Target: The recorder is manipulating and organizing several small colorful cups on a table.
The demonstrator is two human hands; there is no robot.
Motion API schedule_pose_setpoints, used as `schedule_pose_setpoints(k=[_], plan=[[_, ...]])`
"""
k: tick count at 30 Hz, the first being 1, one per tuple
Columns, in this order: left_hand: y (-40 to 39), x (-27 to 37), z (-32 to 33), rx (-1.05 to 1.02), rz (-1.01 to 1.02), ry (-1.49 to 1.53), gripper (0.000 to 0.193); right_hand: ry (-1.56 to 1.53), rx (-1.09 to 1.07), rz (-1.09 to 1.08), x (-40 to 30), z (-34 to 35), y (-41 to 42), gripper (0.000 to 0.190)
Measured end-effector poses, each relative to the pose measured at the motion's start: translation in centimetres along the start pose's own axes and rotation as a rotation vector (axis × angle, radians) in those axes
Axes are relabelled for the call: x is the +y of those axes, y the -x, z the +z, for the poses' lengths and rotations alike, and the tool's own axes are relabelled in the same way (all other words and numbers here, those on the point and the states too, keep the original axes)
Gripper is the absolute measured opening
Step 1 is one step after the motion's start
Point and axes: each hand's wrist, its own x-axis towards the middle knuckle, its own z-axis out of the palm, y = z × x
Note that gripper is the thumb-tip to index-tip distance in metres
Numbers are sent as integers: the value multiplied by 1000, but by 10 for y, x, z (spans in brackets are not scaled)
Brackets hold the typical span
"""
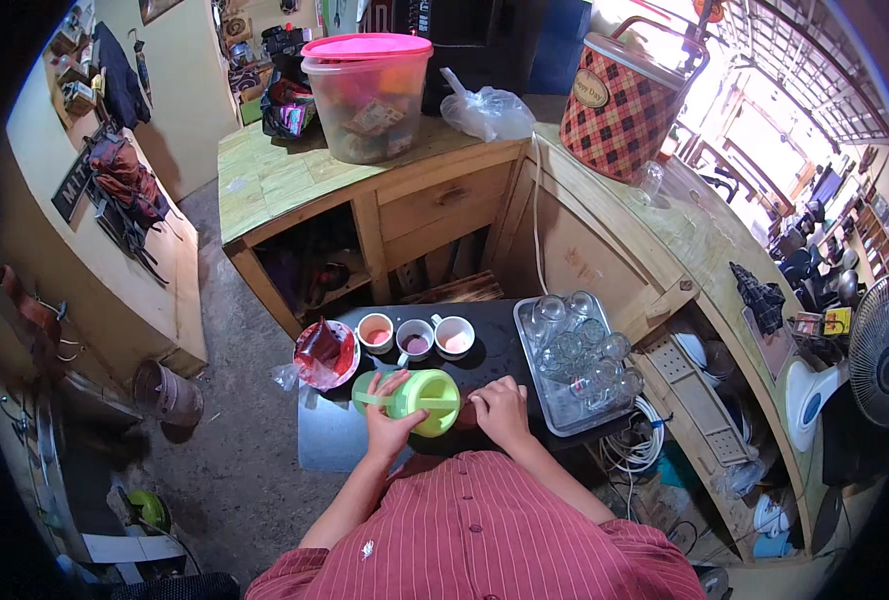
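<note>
A light green plastic pitcher with a lid leans over the dark table, its lid towards the right. My left hand grips it by the handle and side. Just right of the lid is my right hand, fingers curled; a dim reddish thing sits by its fingertips, too unclear to name. Behind the pitcher stand three white mugs: the left mug and right mug show pinkish contents, the middle mug purplish. A red and white bowl at the left holds a dark red packet.
Clear glassware fills a metal tray at the table's right. A wooden counter behind bears a pink-lidded plastic tub, a plastic bag and a plaid bucket. Coiled white cable hangs beside the tray.
</note>
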Motion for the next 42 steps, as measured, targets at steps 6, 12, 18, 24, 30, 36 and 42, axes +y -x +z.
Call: schedule_pose_setpoints(k=[6,12,18,24,30,36,42], plan=[[0,3,5,39,41,-124,61,71,-47,54,0,-3,-2,9],[2,5,6,42,84,-166,61,112,6,63,-3,-7,-2,11],[4,10,6,43,95,-181,61,97,83,25,-2,-8,-1,13],[6,7,7,52,100,-193,61,-27,96,-32,-4,-7,-1,13],[7,7,7,66,101,-209,61,3,-10,-44,-4,-5,3,10],[6,8,8,77,88,-193,60,62,-69,-20,0,-5,4,10],[7,5,6,84,70,-190,60,135,38,-13,-5,-9,3,9]])
